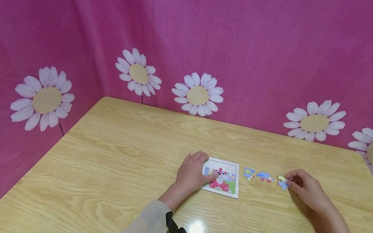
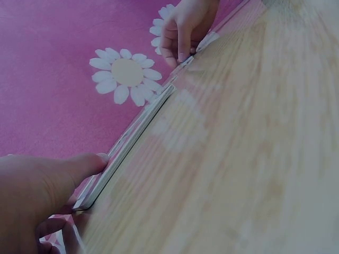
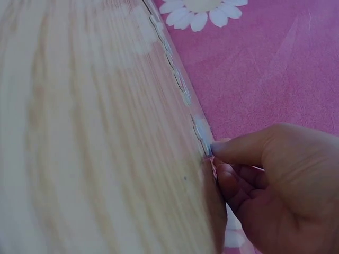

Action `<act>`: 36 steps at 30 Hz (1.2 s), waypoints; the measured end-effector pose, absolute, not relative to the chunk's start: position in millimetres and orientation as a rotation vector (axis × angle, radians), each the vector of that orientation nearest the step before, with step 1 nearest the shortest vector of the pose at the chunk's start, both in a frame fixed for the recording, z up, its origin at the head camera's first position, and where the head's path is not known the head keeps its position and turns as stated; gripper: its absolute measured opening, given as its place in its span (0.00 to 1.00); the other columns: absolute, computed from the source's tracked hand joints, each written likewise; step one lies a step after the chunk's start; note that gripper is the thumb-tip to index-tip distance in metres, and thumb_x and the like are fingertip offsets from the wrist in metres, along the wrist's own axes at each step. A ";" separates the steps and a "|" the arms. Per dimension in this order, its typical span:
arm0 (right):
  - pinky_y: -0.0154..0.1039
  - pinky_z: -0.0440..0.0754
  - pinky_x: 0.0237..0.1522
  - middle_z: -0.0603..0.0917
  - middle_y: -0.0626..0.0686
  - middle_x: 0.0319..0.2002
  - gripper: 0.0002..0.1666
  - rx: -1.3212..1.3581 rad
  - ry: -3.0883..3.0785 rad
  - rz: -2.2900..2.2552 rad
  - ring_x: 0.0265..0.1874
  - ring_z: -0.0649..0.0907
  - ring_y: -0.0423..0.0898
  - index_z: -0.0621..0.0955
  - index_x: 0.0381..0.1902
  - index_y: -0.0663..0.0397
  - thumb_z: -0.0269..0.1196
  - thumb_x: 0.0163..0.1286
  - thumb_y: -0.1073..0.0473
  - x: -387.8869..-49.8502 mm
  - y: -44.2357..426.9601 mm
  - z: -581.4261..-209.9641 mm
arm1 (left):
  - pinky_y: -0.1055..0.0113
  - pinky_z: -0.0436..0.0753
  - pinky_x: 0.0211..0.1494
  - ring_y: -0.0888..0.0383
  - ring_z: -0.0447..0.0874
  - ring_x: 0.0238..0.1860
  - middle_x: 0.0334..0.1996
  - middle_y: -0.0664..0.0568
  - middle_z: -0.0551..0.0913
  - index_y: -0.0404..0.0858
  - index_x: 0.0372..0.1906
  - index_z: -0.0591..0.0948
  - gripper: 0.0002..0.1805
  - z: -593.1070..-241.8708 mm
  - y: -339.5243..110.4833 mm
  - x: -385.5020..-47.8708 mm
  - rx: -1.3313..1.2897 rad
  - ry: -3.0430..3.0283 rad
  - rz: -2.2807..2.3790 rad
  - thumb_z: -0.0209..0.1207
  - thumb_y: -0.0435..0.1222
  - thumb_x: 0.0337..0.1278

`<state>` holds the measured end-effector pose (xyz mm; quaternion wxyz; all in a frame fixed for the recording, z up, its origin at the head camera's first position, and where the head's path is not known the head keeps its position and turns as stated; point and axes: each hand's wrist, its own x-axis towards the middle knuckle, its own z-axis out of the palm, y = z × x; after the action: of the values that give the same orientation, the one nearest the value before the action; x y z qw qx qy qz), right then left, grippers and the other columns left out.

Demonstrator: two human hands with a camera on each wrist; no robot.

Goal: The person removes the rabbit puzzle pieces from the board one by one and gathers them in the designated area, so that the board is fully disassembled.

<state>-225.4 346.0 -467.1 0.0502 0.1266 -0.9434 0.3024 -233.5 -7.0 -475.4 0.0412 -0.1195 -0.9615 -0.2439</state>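
A white-framed puzzle board (image 1: pixel 231 165) with a pink cartoon animal lies flat on the table. My left hand (image 1: pixel 193 174) grips its left edge, the thumb on top, as the left wrist view also shows with the hand (image 2: pixel 42 190) at the board's (image 2: pixel 132 137) near end. To the right of the board are loose pieces: a blue-yellow one (image 1: pixel 248 173) and blue-red ones (image 1: pixel 264 177). Farther right, my right hand (image 1: pixel 310 193) pinches the edge of a blue and yellow piece (image 1: pixel 282 184); the right wrist view has this hand (image 3: pixel 286 180) at the piece (image 3: pixel 201 135).
The wooden table (image 1: pixel 109 161) extends around both hands. Behind it and at the left hangs a pink cloth (image 1: pixel 257 42) with large white daisies. Black straps (image 1: pixel 176 229) are on both sleeved wrists.
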 end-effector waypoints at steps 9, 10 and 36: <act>0.24 0.72 0.28 0.80 0.56 0.35 0.05 0.374 -2.781 0.933 0.29 0.70 0.25 0.79 0.39 0.64 0.62 0.68 0.66 -222.0 336.6 -462.7 | 0.57 0.59 0.80 0.56 0.74 0.65 0.60 0.53 0.78 0.40 0.60 0.75 0.34 -474.7 -6.4 -232.6 -0.367 -2.941 -0.754 0.65 0.57 0.54; 0.24 0.73 0.28 0.80 0.56 0.35 0.05 0.384 -2.772 0.941 0.29 0.70 0.25 0.79 0.39 0.64 0.62 0.68 0.66 -221.6 333.4 -461.7 | 0.56 0.59 0.80 0.56 0.74 0.65 0.59 0.52 0.78 0.40 0.60 0.75 0.34 -474.5 -6.5 -232.4 -0.369 -2.940 -0.759 0.65 0.57 0.54; 0.27 0.78 0.37 0.79 0.51 0.37 0.06 0.723 -2.799 1.120 0.34 0.76 0.33 0.80 0.41 0.57 0.64 0.67 0.66 -234.3 220.2 -460.3 | 0.58 0.49 0.83 0.55 0.54 0.78 0.74 0.53 0.63 0.44 0.74 0.64 0.45 -466.6 -45.6 -246.1 -0.798 -3.100 -0.997 0.65 0.56 0.53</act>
<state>-234.3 220.2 -460.3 0.0208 0.2331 -0.9027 0.3612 -246.1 -45.6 -466.6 -0.1055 -0.2367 -0.9195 -0.2956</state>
